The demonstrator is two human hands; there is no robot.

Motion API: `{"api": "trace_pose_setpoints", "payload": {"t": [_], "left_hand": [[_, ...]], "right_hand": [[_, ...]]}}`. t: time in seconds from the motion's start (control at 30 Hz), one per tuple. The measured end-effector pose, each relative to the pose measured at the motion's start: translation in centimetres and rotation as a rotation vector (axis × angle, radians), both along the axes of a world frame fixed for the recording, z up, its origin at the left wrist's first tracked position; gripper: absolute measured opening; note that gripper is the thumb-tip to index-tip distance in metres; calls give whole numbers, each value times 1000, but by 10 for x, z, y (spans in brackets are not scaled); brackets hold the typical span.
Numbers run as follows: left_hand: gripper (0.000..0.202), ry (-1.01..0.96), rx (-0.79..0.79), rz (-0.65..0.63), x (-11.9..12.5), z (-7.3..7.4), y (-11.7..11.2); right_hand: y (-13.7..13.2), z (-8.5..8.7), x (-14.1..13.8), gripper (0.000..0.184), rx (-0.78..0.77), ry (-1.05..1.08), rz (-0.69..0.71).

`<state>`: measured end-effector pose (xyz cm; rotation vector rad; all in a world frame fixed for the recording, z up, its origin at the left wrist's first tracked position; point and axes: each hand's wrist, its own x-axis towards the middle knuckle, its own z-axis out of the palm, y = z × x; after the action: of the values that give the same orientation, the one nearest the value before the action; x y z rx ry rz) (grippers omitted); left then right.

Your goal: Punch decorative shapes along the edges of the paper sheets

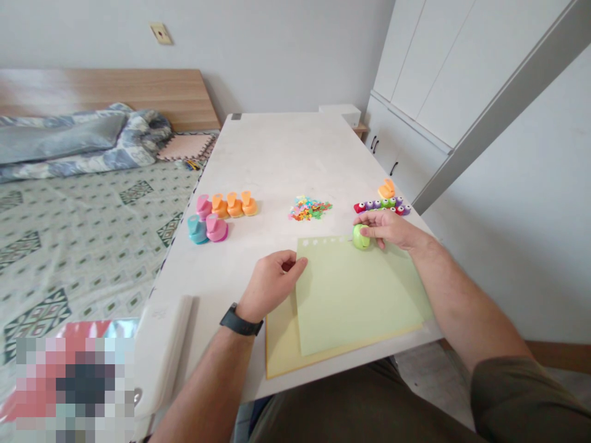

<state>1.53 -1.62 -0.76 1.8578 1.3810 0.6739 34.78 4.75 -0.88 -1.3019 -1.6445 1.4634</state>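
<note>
My left hand, with a dark watch on its wrist, pinches the left edge of a pale green sheet of paper. A row of punched holes runs along the sheet's far edge. At that edge my right hand grips a lime green craft punch. Whether paper sits in the punch's slot is hidden. Beneath the green sheet lies a yellow sheet, showing at the left and near edges. Beyond the paper is a small heap of colourful paper cut-outs.
Several orange, pink and teal craft punches stand at the table's left. An orange punch and a cluster of small punches with eyes are near the right edge. A white device lies at the near left. A bed adjoins the white table.
</note>
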Motion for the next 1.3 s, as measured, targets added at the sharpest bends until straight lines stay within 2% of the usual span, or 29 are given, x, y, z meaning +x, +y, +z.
{"api": "trace_pose_setpoints", "payload": {"t": [0.77,1.13,1.3], "left_hand": [[40,40,-11,-19,0,0,-1],[43,63,1,-30,-2,-5,0],[43,71,8,-36,-1,-4,0]], "right_hand": [[2,-3,-1,58,-9,24,-35],[4,-6,0,53,-29,40,-34],[7,-9,-4,43,-12,20,-67]]}}
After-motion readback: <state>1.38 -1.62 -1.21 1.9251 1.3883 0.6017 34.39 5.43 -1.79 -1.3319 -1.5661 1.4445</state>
